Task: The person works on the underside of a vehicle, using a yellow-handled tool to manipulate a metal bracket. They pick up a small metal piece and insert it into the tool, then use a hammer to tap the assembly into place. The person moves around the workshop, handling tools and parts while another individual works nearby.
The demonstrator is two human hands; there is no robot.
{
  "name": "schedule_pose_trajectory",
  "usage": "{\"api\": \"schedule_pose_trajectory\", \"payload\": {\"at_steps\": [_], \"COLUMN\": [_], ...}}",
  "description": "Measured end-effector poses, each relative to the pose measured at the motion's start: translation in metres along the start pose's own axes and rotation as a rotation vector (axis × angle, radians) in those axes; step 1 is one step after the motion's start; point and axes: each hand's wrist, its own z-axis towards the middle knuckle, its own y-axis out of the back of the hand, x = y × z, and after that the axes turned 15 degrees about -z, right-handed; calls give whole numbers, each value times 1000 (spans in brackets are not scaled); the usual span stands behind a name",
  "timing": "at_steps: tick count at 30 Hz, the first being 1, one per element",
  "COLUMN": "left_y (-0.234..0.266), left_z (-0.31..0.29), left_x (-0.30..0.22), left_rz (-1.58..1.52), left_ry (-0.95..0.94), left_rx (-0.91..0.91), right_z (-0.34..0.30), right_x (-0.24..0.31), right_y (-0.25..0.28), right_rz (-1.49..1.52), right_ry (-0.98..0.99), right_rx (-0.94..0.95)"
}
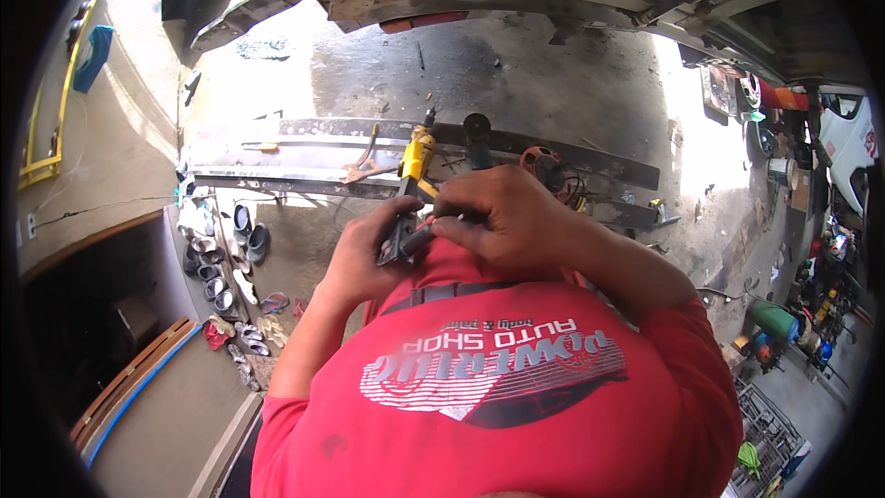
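In front of my waist, my left hand [355,254] is closed around a dark metal piece [402,240] with a short cylindrical end, its fingers blackened. Right beside it, my right hand [507,214] has thumb and fingers pinched together over the piece; what they hold is too small and covered to make out. Just beyond both hands a yellow power drill [419,152] lies on the bench, its chuck pointing away from me. A rusty hand tool [367,168] lies left of the drill. To the right of the drill are a dark power tool [477,140] and a reddish round tool [542,166].
Long metal beams [618,161] run across under the tools. Overhead at the far side hangs a vehicle's rear underside [590,9]. Several shoes [217,288] line the left. Cluttered tools and a green cylinder [774,321] stand at the right.
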Motion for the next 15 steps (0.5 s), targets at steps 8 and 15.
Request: {"api": "schedule_pose_trajectory", "payload": {"at_steps": [8, 15], "left_y": [-11, -20], "left_z": [1, 2], "left_x": [-11, -11], "left_rz": [44, 68], "left_ry": [12, 17], "left_rx": [31, 30], "right_z": [-14, -19], "right_x": [2, -6], "right_y": [10, 22], "right_rz": [-73, -174], "right_ry": [-68, 12], "right_rx": [3, 136]}}
